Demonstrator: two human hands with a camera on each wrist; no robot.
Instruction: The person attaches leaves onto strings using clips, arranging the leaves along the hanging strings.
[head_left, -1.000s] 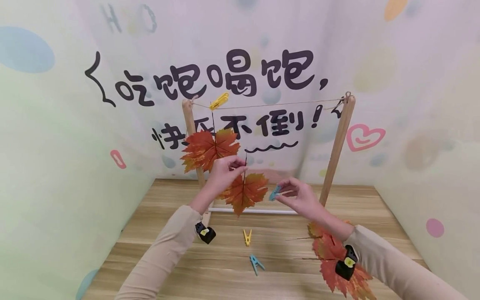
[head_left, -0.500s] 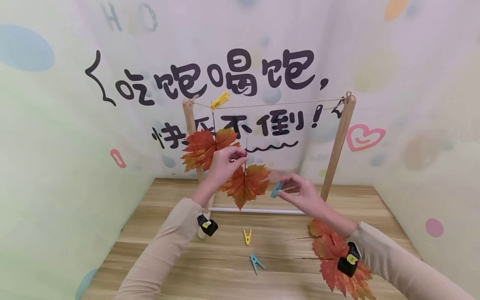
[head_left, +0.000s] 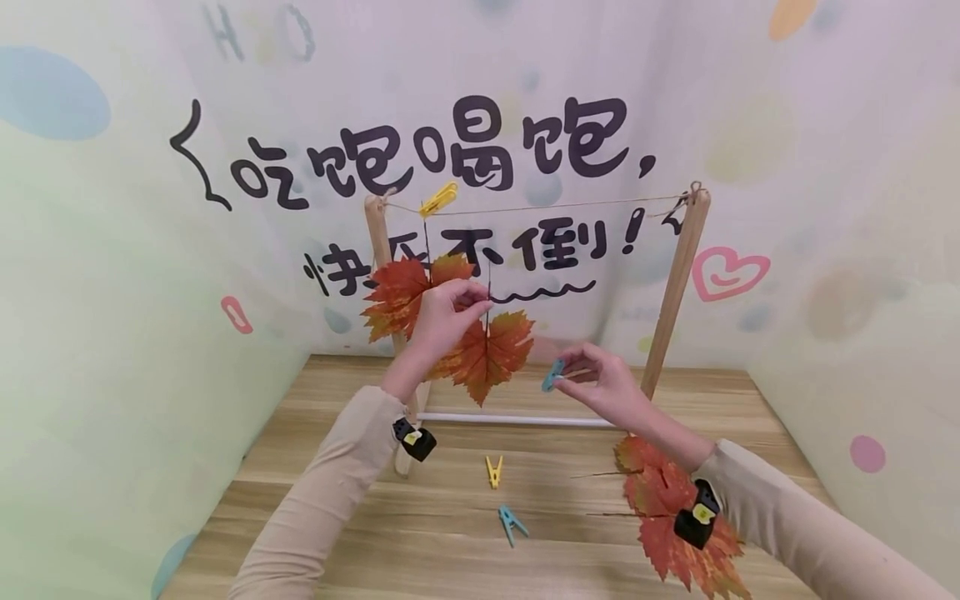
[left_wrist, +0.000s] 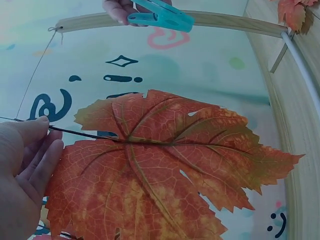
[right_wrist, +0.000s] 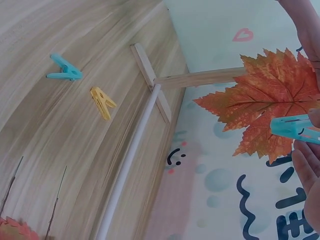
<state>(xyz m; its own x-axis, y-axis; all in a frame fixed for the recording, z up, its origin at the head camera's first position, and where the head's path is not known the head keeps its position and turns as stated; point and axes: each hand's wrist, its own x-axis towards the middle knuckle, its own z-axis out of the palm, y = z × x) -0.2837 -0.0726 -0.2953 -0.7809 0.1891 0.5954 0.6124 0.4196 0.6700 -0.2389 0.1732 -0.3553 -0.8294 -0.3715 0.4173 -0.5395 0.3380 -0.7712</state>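
My left hand [head_left: 450,315] pinches the dark stem of an orange-red artificial maple leaf [head_left: 491,354] between thumb and fingers; the leaf hangs below, under the string [head_left: 555,207]. In the left wrist view the leaf [left_wrist: 165,155] fills the middle, its stem running to the thumb. My right hand [head_left: 603,385] pinches a blue clothespin [head_left: 552,376] to the right of that leaf, apart from it in the head view. Another maple leaf [head_left: 397,293] hangs from the string by a yellow clothespin [head_left: 438,200], partly behind my left hand.
Two wooden posts [head_left: 675,292] hold the string, joined low down by a white rod [head_left: 517,420]. On the table [head_left: 360,533] lie a yellow clothespin [head_left: 493,472] and a blue clothespin [head_left: 513,526]. More red leaves [head_left: 667,517] lie at right under my right forearm.
My left hand has risen with the maple leaf, bringing the stem's tip closer to the string. My right hand has lifted slightly, still holding the blue clothespin.
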